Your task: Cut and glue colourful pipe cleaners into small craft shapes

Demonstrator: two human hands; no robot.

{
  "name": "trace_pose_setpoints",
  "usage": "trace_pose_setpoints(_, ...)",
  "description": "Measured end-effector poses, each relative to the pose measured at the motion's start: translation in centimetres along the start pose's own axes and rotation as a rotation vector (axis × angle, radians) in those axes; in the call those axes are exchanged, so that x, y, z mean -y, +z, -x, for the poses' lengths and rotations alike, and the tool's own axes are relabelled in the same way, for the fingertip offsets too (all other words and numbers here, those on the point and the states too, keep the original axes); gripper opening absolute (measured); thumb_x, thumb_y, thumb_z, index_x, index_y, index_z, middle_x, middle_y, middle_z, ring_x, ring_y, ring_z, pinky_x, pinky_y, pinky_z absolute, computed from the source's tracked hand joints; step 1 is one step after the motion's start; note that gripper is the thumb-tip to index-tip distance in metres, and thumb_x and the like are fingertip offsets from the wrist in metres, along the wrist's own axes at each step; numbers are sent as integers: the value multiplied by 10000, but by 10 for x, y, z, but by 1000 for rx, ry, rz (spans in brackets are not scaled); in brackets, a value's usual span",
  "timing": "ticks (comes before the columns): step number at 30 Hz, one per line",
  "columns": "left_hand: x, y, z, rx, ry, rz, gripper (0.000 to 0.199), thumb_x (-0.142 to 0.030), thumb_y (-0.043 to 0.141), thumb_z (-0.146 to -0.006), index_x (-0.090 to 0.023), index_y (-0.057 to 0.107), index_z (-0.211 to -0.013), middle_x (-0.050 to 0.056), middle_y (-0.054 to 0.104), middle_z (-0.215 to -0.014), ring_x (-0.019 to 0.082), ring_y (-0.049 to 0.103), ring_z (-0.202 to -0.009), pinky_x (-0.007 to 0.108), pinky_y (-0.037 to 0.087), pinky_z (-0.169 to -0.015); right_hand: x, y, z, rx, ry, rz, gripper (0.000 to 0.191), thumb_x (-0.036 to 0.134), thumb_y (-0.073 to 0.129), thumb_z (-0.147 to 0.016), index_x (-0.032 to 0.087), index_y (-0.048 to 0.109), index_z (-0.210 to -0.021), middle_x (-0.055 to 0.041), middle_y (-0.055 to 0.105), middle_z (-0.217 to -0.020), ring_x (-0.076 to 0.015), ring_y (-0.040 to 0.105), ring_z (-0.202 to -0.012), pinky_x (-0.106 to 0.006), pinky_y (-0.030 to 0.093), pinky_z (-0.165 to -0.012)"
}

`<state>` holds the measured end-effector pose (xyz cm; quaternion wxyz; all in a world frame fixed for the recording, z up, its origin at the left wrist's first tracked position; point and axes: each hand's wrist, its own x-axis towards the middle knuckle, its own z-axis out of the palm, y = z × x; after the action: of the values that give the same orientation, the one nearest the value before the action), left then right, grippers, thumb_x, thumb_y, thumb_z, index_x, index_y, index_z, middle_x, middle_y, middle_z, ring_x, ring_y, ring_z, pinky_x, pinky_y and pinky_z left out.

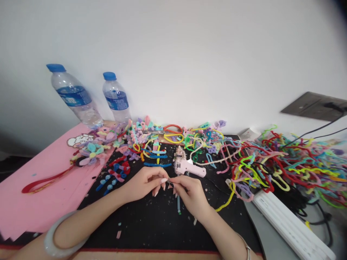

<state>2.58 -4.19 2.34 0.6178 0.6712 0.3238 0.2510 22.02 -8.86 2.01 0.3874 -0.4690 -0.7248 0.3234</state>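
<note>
My left hand (pixel 146 184) and my right hand (pixel 189 193) meet over the middle of the black mat (pixel 151 231). The fingertips of both are pinched on a small dark piece (pixel 169 181), too small and too covered to name. Just beyond them lies a pink hot glue gun (pixel 191 168), its nozzle end crusted with residue. A thin bluish stick (pixel 178 204) lies below my right fingers. To the left of my left hand are red and blue fuzzy pipe-cleaner pieces (pixel 118 169) and light-blue pompom pieces (pixel 109 184). Blue pipe cleaners (pixel 157 165) lie behind the hands.
Scissors (pixel 173 133) lie at the back among fuzzy pieces. A tangled heap of pipe cleaners (pixel 271 162) spreads right, beside a white power strip (pixel 292 225). Two water bottles (pixel 73 95) lean at the wall. A red strap (pixel 48 180) rests on pink board (pixel 24 206).
</note>
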Motion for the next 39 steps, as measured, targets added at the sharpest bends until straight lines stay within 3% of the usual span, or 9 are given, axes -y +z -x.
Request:
trace_pose_setpoints(11, -3, 2, 3, -28, 151, -271, 227, -217, 444, -926, -166, 658, -872, 18, 681, -714, 120, 651, -613, 198, 479, -623, -2, -1, 0, 61, 47, -92, 237, 169, 466, -908, 189, 696, -854, -16, 667, -664, -131, 630, -592, -228, 507, -592)
trace_pose_setpoints(21, -4, 4, 3, -62, 230, -448, 246, -200, 427, -940, -176, 665, -881, 18, 694, -720, 124, 640, -647, 208, 450, -671, -3, 2, -1, 54, 243, -366, 193, 214, 524, -861, 169, 677, -752, -9, 655, -610, -129, 614, -524, -235, 508, -536)
trace_pose_setpoints(31, -3, 7, 2, -82, 258, -514, 267, -194, 403, -942, -185, 667, -899, 19, 677, -711, 137, 624, -660, 221, 438, -677, -12, 9, 2, 33, 230, -237, 187, 160, 480, -839, 163, 636, -735, 20, 606, -563, -100, 554, -459, -198, 451, -473)
trace_pose_setpoints(39, 0, 8, 1, -67, 274, -575, 276, -224, 398, -951, -175, 664, -897, 31, 674, -741, 137, 622, -685, 220, 437, -696, -7, 6, -2, 18, 155, -106, 157, 147, 500, -792, 153, 625, -697, 21, 562, -545, -92, 484, -463, -193, 376, -457)
